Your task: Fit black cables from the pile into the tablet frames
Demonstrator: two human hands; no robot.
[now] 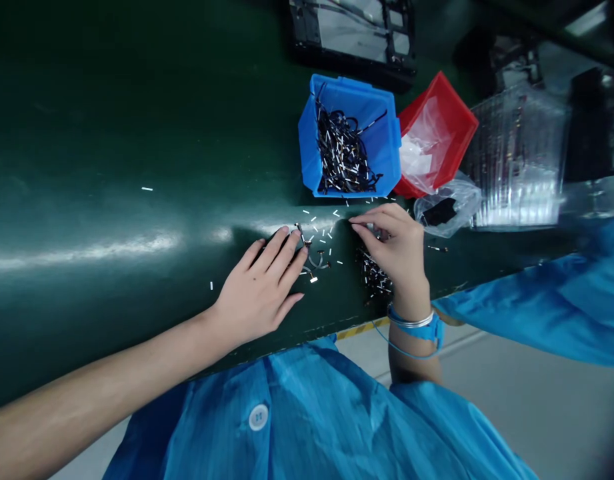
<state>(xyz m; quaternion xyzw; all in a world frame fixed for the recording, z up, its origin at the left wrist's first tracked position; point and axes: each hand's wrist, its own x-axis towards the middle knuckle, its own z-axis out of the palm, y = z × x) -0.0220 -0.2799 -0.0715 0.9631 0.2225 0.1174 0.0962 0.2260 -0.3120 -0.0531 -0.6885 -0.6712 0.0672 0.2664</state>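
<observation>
My left hand lies palm down on the green table with its fingers spread, resting over some short cables that stick out past the fingertips. My right hand is closed in a pinch to the right; what the thumb and forefinger hold, if anything, is too small to name. Small white strips lie scattered between the two hands. Beneath and beside my right hand is a pile of short black cables with white tags, partly covered by the hand.
A blue bin of black cables stands beyond my hands. Right of it are a red bin with plastic bags, a clear bag and stacked clear trays. A black frame lies behind. A blue sleeve is at right.
</observation>
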